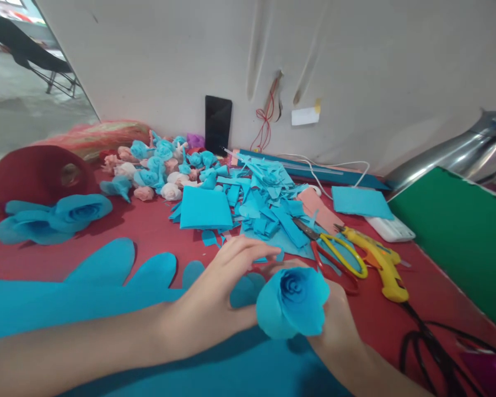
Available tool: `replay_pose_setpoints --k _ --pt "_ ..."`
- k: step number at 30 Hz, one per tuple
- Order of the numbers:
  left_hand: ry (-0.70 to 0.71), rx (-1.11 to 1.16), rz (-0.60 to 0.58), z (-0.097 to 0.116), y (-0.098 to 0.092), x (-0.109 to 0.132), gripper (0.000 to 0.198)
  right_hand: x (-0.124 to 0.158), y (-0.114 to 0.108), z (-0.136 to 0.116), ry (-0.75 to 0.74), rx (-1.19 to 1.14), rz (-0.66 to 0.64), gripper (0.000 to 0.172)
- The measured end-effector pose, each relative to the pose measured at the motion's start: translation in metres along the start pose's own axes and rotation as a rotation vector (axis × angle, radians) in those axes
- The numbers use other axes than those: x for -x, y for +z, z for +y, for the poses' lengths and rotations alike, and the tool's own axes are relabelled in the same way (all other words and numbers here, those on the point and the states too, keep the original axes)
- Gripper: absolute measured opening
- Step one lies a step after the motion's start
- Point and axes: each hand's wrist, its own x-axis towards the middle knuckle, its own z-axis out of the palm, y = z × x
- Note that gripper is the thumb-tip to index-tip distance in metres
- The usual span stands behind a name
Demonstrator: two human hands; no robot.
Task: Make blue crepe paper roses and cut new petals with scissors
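Note:
A blue paper rose (292,303) with a tight spiral centre faces up towards me. My right hand (339,314) grips it from behind and below, its fingers mostly hidden by the petals. On the flower's left, my left hand (221,295) is spread, fingers stretched over it and thumb at the outer petal; whether the thumb presses on it I cannot tell. Beneath both arms lies a large blue sheet (86,309). Along its far edge are loose cut petals, including a long petal (107,262) and a smaller petal (155,270).
Paper scraps (268,204), scissors (334,253) and a yellow glue gun (382,262) lie beyond my hands. Small paper flowers (157,165), larger blue flowers (58,218) and a red roll (41,173) sit left. A phone (217,125) leans on the wall; a green board (458,237) stands right.

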Motion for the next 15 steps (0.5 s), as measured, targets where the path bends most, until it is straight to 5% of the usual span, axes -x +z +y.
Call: replay_pose_setpoints --k 8,12,15 --pt "0.082 -0.126 -0.034 -0.001 -0.009 -0.005 0.049 0.008 0.007 0.01 0.075 0.017 0.103 0.015" --pt "0.097 -0.336 -0.034 -0.004 -0.041 -0.013 0.036 0.01 0.009 0.012 0.183 -0.002 0.098 0.018" --pt "0.048 -0.423 -0.052 -0.011 -0.074 -0.009 0.029 0.007 0.007 0.009 0.266 -0.007 0.084 0.039"
